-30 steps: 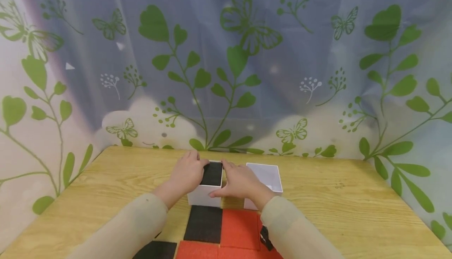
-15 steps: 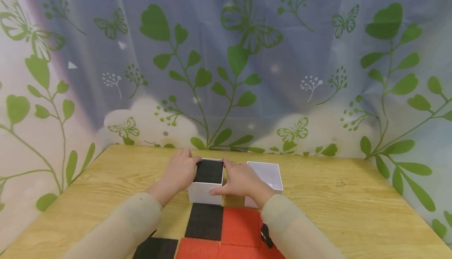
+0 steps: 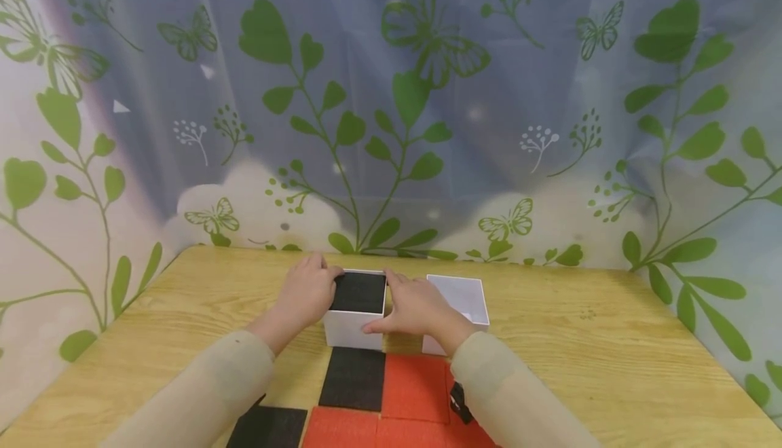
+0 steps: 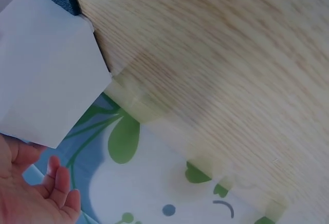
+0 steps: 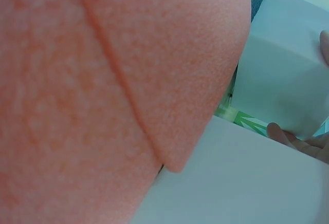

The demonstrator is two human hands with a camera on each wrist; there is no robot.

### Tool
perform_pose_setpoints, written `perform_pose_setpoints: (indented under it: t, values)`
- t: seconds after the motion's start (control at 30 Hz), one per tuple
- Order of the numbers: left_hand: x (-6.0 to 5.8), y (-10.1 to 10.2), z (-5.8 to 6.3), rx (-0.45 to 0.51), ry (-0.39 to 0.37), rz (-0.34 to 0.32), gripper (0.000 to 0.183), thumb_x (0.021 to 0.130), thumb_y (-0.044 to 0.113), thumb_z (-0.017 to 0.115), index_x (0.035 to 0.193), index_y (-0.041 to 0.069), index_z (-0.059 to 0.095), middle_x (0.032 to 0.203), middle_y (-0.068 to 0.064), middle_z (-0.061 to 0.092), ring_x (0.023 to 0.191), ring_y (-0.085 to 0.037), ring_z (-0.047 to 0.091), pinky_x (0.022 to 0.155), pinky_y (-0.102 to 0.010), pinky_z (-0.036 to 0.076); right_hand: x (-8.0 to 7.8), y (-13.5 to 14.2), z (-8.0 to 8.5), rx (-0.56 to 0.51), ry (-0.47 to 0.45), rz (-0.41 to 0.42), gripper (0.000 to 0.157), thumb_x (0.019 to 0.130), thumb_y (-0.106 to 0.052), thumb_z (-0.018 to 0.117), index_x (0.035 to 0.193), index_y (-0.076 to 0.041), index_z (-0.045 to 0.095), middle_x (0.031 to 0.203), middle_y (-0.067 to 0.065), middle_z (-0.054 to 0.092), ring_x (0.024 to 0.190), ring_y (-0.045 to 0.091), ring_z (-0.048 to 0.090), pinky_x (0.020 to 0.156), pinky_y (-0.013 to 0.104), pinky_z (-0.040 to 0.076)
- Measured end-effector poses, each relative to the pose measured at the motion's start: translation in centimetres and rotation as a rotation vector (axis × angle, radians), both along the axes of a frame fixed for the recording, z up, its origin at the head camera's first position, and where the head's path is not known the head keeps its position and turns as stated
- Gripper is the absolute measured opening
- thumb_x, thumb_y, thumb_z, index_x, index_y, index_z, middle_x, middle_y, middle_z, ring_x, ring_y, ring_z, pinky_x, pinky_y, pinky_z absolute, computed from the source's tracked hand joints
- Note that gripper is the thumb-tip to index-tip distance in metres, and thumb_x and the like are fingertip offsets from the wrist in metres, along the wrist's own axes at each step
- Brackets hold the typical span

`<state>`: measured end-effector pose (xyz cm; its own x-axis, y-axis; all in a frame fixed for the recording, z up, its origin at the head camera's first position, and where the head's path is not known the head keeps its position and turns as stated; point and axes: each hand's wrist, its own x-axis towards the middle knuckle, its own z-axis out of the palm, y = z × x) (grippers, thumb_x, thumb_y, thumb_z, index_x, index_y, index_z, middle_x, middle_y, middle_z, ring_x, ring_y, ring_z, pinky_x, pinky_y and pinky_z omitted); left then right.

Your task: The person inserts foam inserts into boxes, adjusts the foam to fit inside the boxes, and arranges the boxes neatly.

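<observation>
A white box [image 3: 354, 329] stands on the table with a black felt-like square [image 3: 360, 290] in its top. My left hand [image 3: 304, 292] holds its rim at the far left corner. In the left wrist view the same hand [image 4: 41, 183] touches the rim, its other fingers [image 4: 60, 183] loosely curled. My right hand [image 3: 415, 304] grips the right side, thumb on the front and fingers at the far corner. The right wrist view shows the box [image 5: 280, 80] between that thumb and fingers [image 5: 293, 139]. The far fingertips are partly hidden.
A second white box [image 3: 458, 295], open at the top, stands just right of my right hand. Black squares [image 3: 353, 379] and red squares [image 3: 415, 387] lie flat in front, beside a small black object [image 3: 459, 402]. A patterned curtain [image 3: 391, 129] hangs behind the wooden table [image 3: 580, 346].
My left hand has slid left along the box rim, baring more of the black square. My right hand has kept its grip on the box's right side.
</observation>
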<state>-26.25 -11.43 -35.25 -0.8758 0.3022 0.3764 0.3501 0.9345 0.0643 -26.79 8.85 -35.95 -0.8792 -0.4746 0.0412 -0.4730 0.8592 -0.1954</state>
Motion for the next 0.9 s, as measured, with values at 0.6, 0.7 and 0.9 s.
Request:
perform_pose_setpoints:
  t: [0.6, 0.7, 0.9]
  values:
    - [2.8, -1.5, 0.1, -0.029, 0.249, -0.209, 0.016, 0.075, -0.004, 0.060, 0.074, 0.008, 0.071, 0.074, -0.002, 0.044, 0.066, -0.020, 0.041, 0.058, -0.033, 0.038, 0.0, -0.1, 0.0, -0.007, -0.007, -0.005, 0.116, 0.064, -0.079, 0.059, 0.148, -0.005, 0.024, 0.135, 0.011, 0.050, 0.118, 0.031, 0.051, 0.101, 0.045, 0.036]
    - [3.0, -1.4, 0.1, -0.036, 0.242, -0.196, 0.017, 0.076, -0.004, 0.061, 0.075, 0.009, 0.072, 0.074, -0.002, 0.043, 0.066, -0.020, 0.041, 0.058, -0.034, 0.038, -0.1, 0.0, -0.1, -0.005, -0.003, -0.012, 0.117, 0.064, -0.079, 0.059, 0.148, -0.006, 0.024, 0.135, 0.010, 0.050, 0.118, 0.031, 0.050, 0.102, 0.045, 0.035]
    - [2.9, -1.2, -0.1, -0.058, 0.223, -0.154, 0.016, 0.079, -0.002, 0.062, 0.083, 0.008, 0.074, 0.074, -0.001, 0.041, 0.066, -0.018, 0.039, 0.059, -0.033, 0.037, -0.1, 0.0, -0.2, -0.004, 0.008, -0.006, 0.116, 0.064, -0.079, 0.058, 0.147, -0.005, 0.025, 0.136, 0.010, 0.049, 0.118, 0.032, 0.051, 0.101, 0.045, 0.036]
